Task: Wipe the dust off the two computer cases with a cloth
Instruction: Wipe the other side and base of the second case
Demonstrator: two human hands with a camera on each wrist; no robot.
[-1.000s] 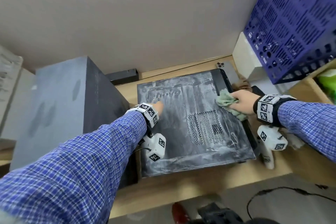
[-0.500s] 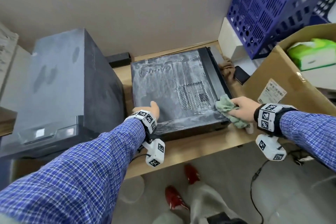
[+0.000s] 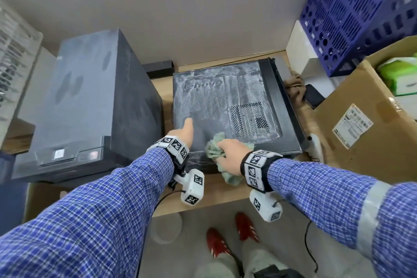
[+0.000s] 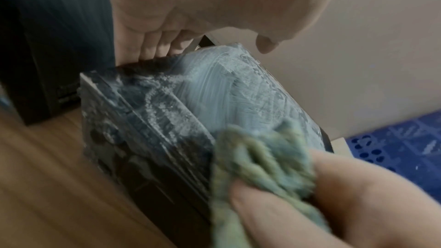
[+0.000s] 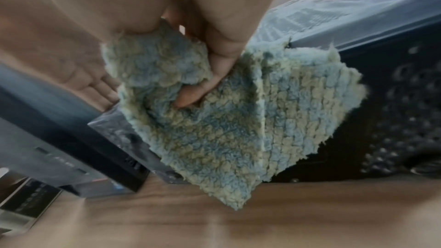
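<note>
Cloth (image 3: 217, 147) in right hand (image 3: 229, 156) at case (image 3: 225, 106) edge

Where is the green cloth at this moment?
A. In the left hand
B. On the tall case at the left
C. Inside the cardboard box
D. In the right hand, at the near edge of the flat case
D: the right hand grips the cloth at the near edge of the flat case.

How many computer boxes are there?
2. A tall one stands on the left; a flat dusty one lies beside it, on its right. More could be hidden outside the picture.
</note>
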